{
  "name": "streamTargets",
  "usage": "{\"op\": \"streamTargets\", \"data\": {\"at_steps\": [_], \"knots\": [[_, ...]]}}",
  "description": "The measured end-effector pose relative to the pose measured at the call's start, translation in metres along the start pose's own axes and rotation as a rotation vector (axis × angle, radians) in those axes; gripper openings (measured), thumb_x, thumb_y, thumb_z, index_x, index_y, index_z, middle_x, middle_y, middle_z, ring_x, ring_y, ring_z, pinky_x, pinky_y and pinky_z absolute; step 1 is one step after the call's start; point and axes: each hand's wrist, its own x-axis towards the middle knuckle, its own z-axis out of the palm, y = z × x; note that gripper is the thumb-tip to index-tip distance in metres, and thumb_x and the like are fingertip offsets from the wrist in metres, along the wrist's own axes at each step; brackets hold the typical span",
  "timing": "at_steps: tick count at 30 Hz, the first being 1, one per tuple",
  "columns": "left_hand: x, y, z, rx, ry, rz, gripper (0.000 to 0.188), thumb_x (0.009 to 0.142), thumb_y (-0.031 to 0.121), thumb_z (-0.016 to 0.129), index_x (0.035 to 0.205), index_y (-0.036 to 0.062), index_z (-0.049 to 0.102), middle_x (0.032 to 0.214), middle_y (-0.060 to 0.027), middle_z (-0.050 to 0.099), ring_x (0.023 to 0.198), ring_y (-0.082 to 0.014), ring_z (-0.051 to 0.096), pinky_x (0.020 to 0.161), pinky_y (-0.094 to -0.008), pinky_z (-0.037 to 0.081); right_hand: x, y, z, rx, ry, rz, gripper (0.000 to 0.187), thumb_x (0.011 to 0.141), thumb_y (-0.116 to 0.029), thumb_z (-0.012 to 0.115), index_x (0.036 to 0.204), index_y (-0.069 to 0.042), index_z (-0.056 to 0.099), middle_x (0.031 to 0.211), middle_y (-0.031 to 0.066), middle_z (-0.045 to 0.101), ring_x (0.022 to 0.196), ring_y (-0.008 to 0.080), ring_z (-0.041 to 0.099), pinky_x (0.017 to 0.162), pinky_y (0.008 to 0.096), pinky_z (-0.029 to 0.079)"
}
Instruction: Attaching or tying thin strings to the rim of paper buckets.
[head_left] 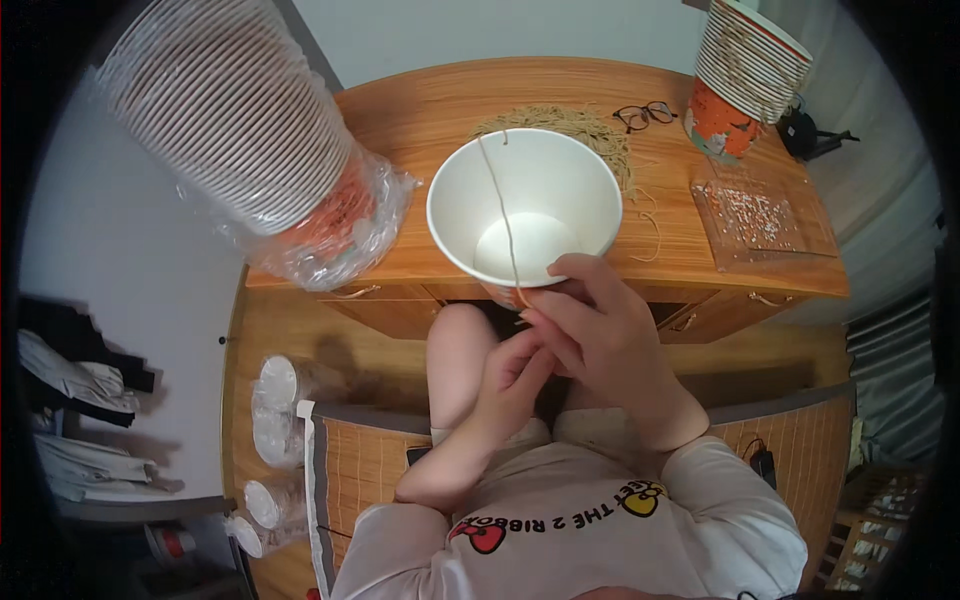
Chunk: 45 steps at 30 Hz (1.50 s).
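A large white paper bucket is tipped with its open mouth toward me at the table's near edge. A thin tan cord runs from a hole near its far rim, across the mouth, to the near rim. My right hand grips the near rim, one finger over the edge and others outside by the cord. Just below, my left hand has its fingers pinched together at the cord's end, touching the right fingers. The bucket's underside and some fingertips are hidden.
The wooden table holds a pile of tan cords, eyeglasses, a tray of small beads and stacked corded buckets. A tall plastic-wrapped bucket stack stands left. Wrapped white stacks lie on the floor.
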Motion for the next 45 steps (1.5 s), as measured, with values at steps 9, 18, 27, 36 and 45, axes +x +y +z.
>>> {"op": "streamTargets", "data": {"at_steps": [9,18,27,36,45], "knots": [[0.017,-0.007,0.004,-0.574,0.077,-0.117,0.048,0.102,0.037,0.045,0.137,0.0035,0.046,0.126,-0.0088,0.06,0.113,-0.0192,0.059,0.091,-0.0321,0.047,-0.014,0.002,0.001,0.243,0.155,0.04,0.013,0.078,-0.01,0.075,0.09,-0.005,0.071,0.118,0.0151,0.056,0.091,0.0208,0.06,0.078,0.0323,0.05],[0.019,0.003,-0.003,-0.674,0.16,0.101,0.042,0.104,0.035,0.039,0.131,0.0045,0.05,0.116,-0.0127,0.066,0.112,-0.0246,0.061,0.096,-0.0401,0.046,-0.038,0.024,0.0,0.435,0.271,0.215,0.013,0.087,-0.014,0.066,0.082,-0.002,0.065,0.108,0.0156,0.059,0.091,0.0217,0.055,0.081,0.0313,0.045],[0.022,0.016,-0.003,-0.648,-0.017,0.139,0.044,0.102,0.05,0.035,0.105,0.0072,0.045,0.066,0.0027,0.03,0.058,-0.01,0.026,0.056,-0.0251,0.026,-0.042,0.03,0.011,0.348,0.318,0.324,0.015,0.083,-0.011,0.068,0.092,-0.002,0.061,0.103,0.0147,0.06,0.095,0.0251,0.057,0.084,0.0337,0.044],[0.022,0.028,0.018,-0.012,0.048,-0.008,0.097,0.076,0.089,0.023,0.131,0.0095,0.025,0.094,-0.0048,0.051,0.084,-0.0108,0.049,0.077,-0.0249,0.04,-0.023,-0.01,0.004,0.061,0.081,0.095,0.03,0.066,-0.016,0.079,0.095,-0.014,0.072,0.097,-0.0023,0.07,0.094,0.0204,0.061,0.084,0.0359,0.041],[0.018,0.018,-0.008,-0.246,-0.242,0.16,0.062,0.096,0.053,0.048,0.13,0.0046,0.028,0.107,-0.0088,0.056,0.096,-0.0115,0.055,0.081,-0.0232,0.043,-0.029,-0.012,0.004,0.179,0.16,0.18,0.027,0.062,-0.007,0.081,0.087,-0.015,0.076,0.083,0.0004,0.063,0.082,0.0191,0.057,0.075,0.0317,0.044]]}}
